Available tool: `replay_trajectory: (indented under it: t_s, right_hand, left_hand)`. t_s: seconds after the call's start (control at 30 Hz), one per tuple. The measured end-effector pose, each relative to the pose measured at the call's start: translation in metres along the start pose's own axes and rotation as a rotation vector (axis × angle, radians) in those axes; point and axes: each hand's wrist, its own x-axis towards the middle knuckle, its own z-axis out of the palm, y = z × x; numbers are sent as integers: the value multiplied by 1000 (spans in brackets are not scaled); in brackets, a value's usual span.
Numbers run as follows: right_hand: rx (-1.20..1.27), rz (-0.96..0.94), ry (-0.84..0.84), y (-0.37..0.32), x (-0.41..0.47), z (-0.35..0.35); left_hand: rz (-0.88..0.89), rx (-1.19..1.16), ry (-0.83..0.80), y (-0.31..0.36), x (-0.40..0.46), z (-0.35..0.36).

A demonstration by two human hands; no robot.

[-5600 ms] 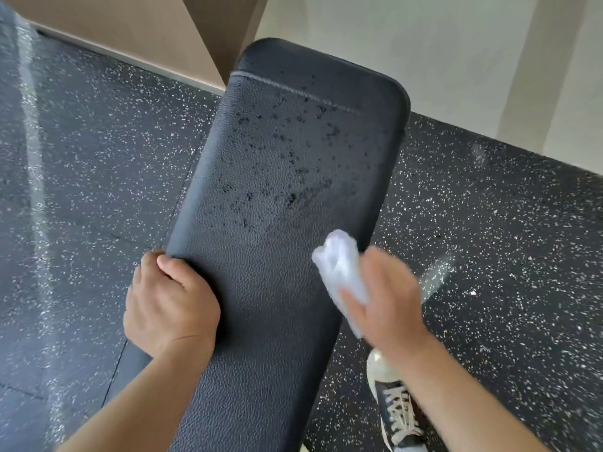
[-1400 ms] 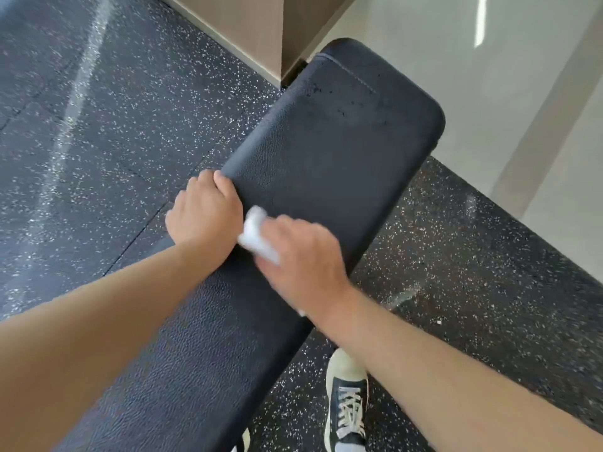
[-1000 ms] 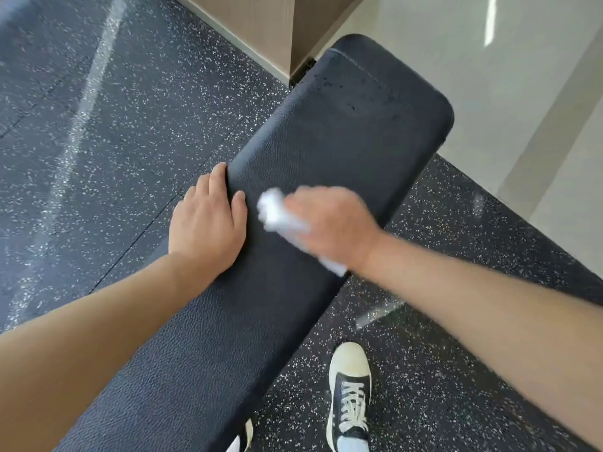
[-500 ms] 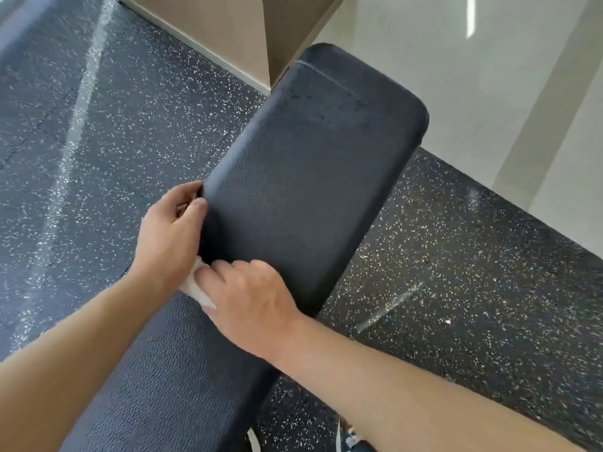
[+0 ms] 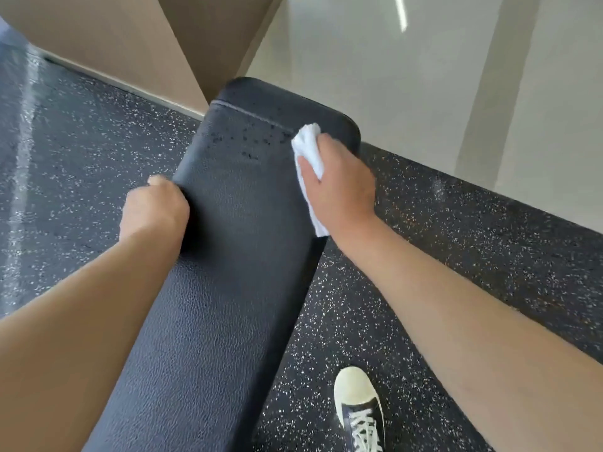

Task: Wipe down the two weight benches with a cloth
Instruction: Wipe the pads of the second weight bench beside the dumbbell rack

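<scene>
right hand (image 5: pixel 339 184) clamped on white cloth (image 5: pixel 308 148), pressed to bench (image 5: pixel 228 256) far edge | left hand (image 5: pixel 153 210) curled over bench side, fingertips hidden

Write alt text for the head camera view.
A person's right hand presses a white cloth on the far right edge of a black weight bench still speckled with droplets. The left hand grips the bench's left edge above speckled flooring.
</scene>
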Motion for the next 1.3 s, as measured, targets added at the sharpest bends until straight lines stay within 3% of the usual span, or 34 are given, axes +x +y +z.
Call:
replay_trajectory:
  t_s: [0.2, 0.3, 0.37, 0.43, 0.5, 0.77, 0.9, 1.1, 1.2, 1.3]
  right_hand:
    - [220, -429, -227, -59, -117, -6]
    - [143, -547, -227, -38, -100, -10]
    - [64, -458, -128, -6, -57, -11]
    - [13, -216, -23, 24, -6, -17]
    - [-44, -82, -23, 30, 28, -15]
    - [-37, -303, -126, -89, 88, 69]
    - [-40, -427, -295, -133, 114, 99]
    - [136, -525, -240, -75, 50, 51]
    - [45, -607, -274, -13, 13, 13]
    - [-37, -516, -174, 15, 19, 2]
  left_hand:
    - [-5, 103, 62, 5, -7, 3]
    - [-70, 64, 136, 8, -13, 5]
    - [-89, 43, 167, 10, -15, 5]
    - [-95, 46, 175, 10, -14, 6]
    - [-95, 51, 177, 10, -14, 5]
    - [-84, 78, 166, 11, -13, 5]
    - [-75, 67, 172, 11, -11, 8]
    - [-81, 65, 171, 5, -4, 13]
    - [-91, 56, 169, 6, -4, 15]
    - [-111, 56, 160, 4, -2, 16]
